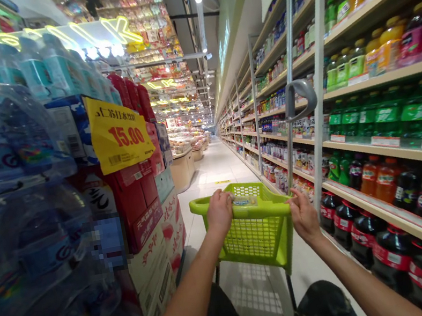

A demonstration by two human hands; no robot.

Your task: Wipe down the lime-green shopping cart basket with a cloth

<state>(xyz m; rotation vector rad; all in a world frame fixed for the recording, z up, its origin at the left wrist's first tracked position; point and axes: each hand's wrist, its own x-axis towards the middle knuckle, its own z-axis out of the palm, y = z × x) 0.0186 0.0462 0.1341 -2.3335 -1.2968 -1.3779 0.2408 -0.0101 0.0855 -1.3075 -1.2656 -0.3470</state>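
A lime-green shopping cart (pixel 252 238) stands in front of me, with a mesh basket on dark legs. My left hand (pixel 220 211) is closed around its handle bar, left of the middle. At the right end of the same handle, my right hand (pixel 303 215) grips the rim with fingers curled over it. Between the hands, a small clear-and-white label or packet (pixel 244 201) shows by the handle; I cannot make out which. No goods can be made out through the basket's mesh.
Along the right run shelves (pixel 398 152) of soda bottles, with a grey hooked handle (pixel 301 98) on a post. Stacked water packs (pixel 20 213) and drink cartons (pixel 140 208) under a yellow price sign (pixel 120 133) crowd the left. A tiled aisle (pixel 218 165) leads ahead past produce bins (pixel 184 168).
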